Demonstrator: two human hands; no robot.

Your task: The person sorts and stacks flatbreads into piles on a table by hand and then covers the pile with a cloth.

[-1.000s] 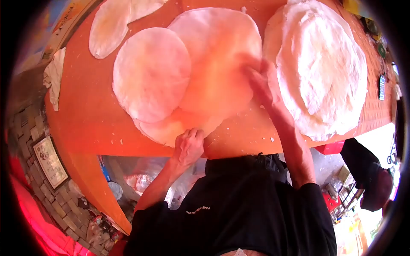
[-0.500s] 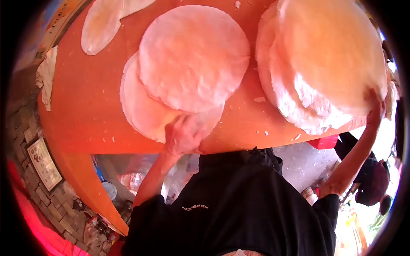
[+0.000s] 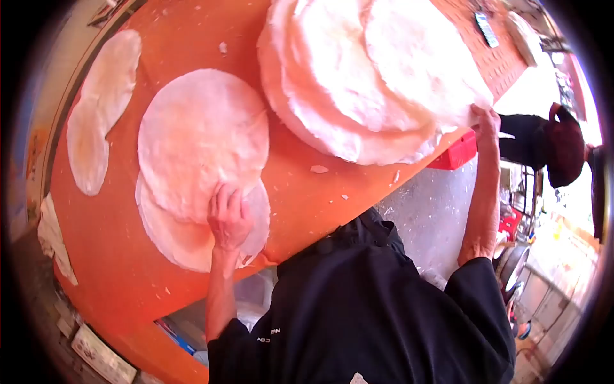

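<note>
Just past the near edge of the bench, the right hand has its grip clamped on the rim of the top sheet of the stack; a light, wide pinch should spare it tearing. The left hand rests on the rim of the upper round; whether it pinches, I cannot tell. Compared with half a second ago, the top sheet leaves more stack uncovered.
</note>
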